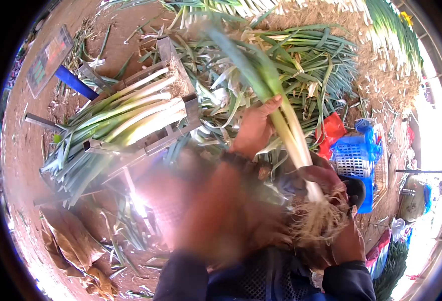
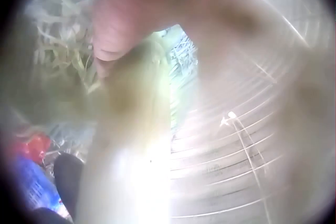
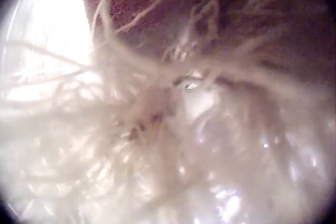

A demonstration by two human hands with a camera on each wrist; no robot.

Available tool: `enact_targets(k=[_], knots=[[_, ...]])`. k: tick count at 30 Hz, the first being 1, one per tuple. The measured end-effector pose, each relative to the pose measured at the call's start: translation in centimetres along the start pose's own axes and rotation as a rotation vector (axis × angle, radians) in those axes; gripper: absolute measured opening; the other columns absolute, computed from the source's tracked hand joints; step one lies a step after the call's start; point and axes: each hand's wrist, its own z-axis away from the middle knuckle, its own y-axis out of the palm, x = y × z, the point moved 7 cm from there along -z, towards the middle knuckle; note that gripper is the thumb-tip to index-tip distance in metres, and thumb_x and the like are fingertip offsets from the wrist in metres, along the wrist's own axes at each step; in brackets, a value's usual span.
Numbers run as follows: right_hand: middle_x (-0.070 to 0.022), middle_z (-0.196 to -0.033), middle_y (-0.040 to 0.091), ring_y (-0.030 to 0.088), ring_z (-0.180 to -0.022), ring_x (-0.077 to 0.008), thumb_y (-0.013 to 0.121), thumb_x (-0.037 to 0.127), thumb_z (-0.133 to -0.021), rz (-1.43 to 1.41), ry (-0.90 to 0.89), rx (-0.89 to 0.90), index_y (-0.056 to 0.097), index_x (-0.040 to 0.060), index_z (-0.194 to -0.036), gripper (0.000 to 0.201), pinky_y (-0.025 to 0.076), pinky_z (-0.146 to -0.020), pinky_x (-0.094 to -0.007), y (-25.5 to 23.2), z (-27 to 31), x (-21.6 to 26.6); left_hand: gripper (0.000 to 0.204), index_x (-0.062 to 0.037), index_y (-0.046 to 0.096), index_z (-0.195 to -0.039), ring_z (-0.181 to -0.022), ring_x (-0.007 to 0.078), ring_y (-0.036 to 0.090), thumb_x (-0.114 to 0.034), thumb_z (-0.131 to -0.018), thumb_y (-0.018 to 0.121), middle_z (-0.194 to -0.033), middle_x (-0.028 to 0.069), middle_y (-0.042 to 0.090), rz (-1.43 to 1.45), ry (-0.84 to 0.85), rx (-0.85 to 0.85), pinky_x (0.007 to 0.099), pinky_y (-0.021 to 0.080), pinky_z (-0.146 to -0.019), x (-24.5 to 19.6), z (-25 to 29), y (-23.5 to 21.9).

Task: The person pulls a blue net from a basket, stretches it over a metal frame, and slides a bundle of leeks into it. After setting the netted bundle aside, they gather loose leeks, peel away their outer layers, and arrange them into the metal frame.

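Slanting across the head view is a small bunch of long green onions (image 1: 288,133), leaves up and away, roots (image 1: 319,220) toward the body. My left hand (image 1: 253,129) grips the stalks partway up, its thumb lying over them. Lower down, my right hand (image 1: 324,175), in a dark reddish glove, holds the white ends just above the roots. In the left wrist view a finger (image 2: 118,29) curls over the pale stalk (image 2: 134,145). Tangled roots (image 3: 152,108) fill the right wrist view under the glove (image 3: 139,3). A blurred patch hides part of the lower middle.
A metal rack (image 1: 193,110) at left bears more green onions (image 1: 130,113). Beside it stands a scale display (image 1: 50,60) on a blue post (image 1: 78,83). A leafy pile (image 1: 306,60) lies ahead. At right are red plastic (image 1: 334,128) and a white basket (image 1: 351,163) with blue bags.
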Motion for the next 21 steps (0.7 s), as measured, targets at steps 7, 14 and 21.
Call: enact_targets(k=[7, 14, 21], knots=[[-0.0042, -0.092, 0.051, 0.048, -0.075, -0.0127, 0.060, 0.027, -0.098, -0.601, 0.172, 0.477, 0.045, 0.0036, -0.130, 0.042, 0.046, -0.060, -0.0266, -1.0, 3.6, -3.6, 0.037, -0.0014, 0.052, -0.123, -0.097, 0.0337, 0.066, -0.031, -0.102, 0.060, -0.108, 0.0175, 0.063, 0.302, -0.178, 0.102, 0.0503, 0.057, -0.094, 5.5, -0.8, 1.5], [-0.0077, -0.101, 0.051, 0.045, -0.075, -0.0138, 0.055, 0.022, -0.097, -0.906, 0.136, 0.686, 0.036, 0.0066, -0.144, 0.053, 0.052, -0.066, -0.0310, 0.9, 3.5, -8.4, 0.049, -0.0039, 0.053, -0.131, -0.101, 0.0357, 0.066, -0.032, -0.094, 0.070, -0.114, 0.0156, 0.064, 0.221, -0.205, 0.083, 0.0538, 0.056, -0.097, 6.5, 1.1, 2.2], [-0.0132, -0.095, 0.057, 0.058, -0.078, -0.0220, 0.059, 0.020, -0.091, -0.926, 0.120, 0.667, 0.042, -0.0040, -0.137, 0.054, 0.055, -0.065, -0.0348, 1.2, 3.5, -9.3, 0.029, -0.0053, 0.060, -0.112, -0.080, 0.0190, 0.064, -0.026, -0.095, 0.068, -0.096, 0.0079, 0.061, -0.014, -0.238, -0.056, 0.0371, 0.057, -0.070, 7.7, 3.0, 1.5]])
